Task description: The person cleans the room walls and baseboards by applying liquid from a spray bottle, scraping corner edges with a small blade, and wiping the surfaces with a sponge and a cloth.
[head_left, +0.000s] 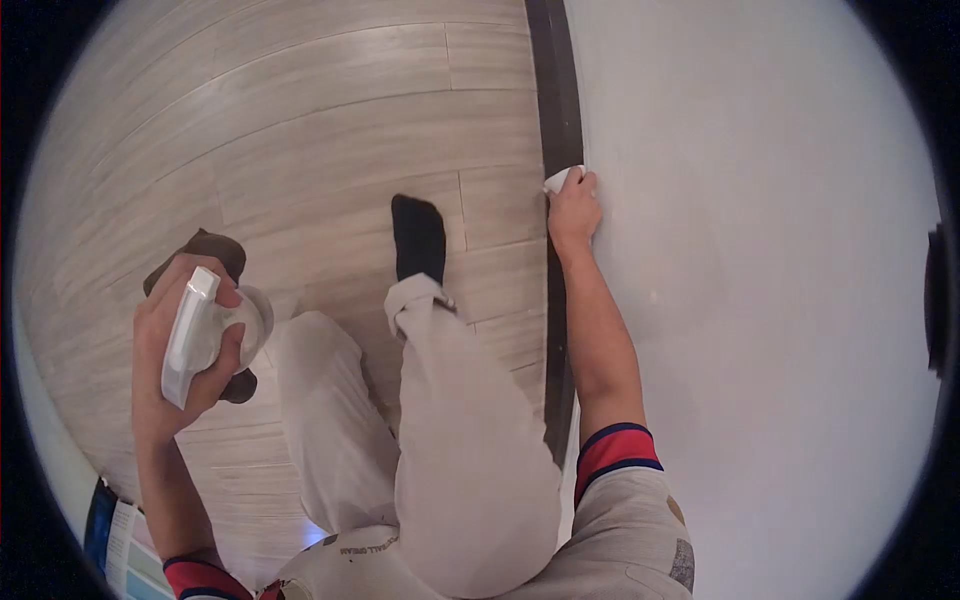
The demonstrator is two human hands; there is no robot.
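My left hand (190, 345) is wrapped round a white spray bottle (192, 340), seen from above with its trigger head uppermost. A dark brown object (215, 250) shows past the fingers, mostly hidden by the hand and bottle. At the wall's foot, my right hand (575, 213) presses a folded white wipe (560, 180) on the dark baseboard (560, 110). Those fingers are closed over the wipe, with a corner of it sticking out to the left.
Wood-look floor planks (300, 110) spread left of the baseboard, and a pale wall (760, 300) rises on the right. My foot in a black sock (418, 235) rests on the floor between my hands. A dark object (937, 300) sits at the far right edge.
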